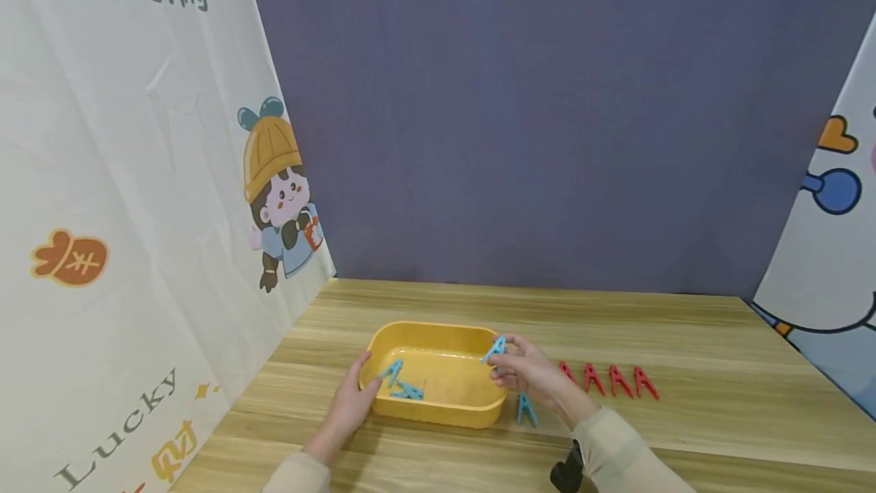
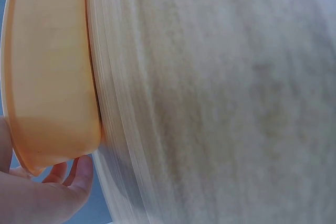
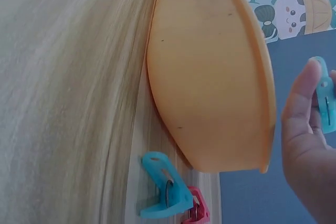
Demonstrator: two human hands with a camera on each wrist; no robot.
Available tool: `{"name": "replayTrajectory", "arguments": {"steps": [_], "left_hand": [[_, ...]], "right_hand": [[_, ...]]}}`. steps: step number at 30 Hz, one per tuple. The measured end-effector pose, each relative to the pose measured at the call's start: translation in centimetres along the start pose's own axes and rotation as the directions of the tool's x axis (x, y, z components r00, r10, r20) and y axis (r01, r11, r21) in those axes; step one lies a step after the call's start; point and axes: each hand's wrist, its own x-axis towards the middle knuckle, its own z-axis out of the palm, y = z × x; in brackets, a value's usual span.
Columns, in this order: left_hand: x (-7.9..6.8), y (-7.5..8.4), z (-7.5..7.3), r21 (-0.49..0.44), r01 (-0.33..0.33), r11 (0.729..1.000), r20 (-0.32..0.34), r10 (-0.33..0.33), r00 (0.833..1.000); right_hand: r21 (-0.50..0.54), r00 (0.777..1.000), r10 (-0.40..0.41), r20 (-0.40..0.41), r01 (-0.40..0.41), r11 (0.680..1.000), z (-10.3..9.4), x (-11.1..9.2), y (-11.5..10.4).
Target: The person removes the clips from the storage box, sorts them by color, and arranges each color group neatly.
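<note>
A yellow plastic basin (image 1: 438, 415) stands on the wooden table, with two blue clothespins (image 1: 408, 390) lying inside near its left end. My left hand (image 1: 352, 399) grips the basin's left end, thumb over the rim and fingers beneath, as the left wrist view (image 2: 58, 187) also shows. Above the basin's right rim, my right hand (image 1: 527, 371) pinches another blue clothespin (image 1: 496, 348) between thumb and fingers. In the right wrist view this clothespin (image 3: 325, 100) is upright at the fingertips. One more blue clothespin (image 1: 526, 409) lies on the table just right of the basin.
Several red clothespins (image 1: 618, 380) lie in a row on the table, right of my right hand. A black object (image 1: 567, 470) sits by my right sleeve. A dark blue panel (image 1: 534, 120) rises behind the table, and a printed white sheet (image 1: 150, 173) hangs at the left.
</note>
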Motion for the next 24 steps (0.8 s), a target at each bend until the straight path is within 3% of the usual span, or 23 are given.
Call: {"name": "replayTrajectory", "arguments": {"steps": [8,19,24], "left_hand": [[-0.1,0.0,-0.1,-0.001,0.010,1.000,0.009,-0.010,1.000],[-0.2,0.2,-0.1,-0.004,0.007,1.000,0.008,-0.007,1.000],[-0.2,0.3,-0.2,-0.006,-0.003,1.000,0.000,0.003,1.000]], "right_hand": [[-0.004,1.000,-0.011,-0.005,0.011,1.000,-0.3,-0.1,0.1],[0.000,0.998,-0.029,0.055,0.029,1.000,-1.0,-0.6,0.3],[-0.011,0.999,-0.025,0.035,0.026,1.000,-1.3,-0.7,0.3]]}}
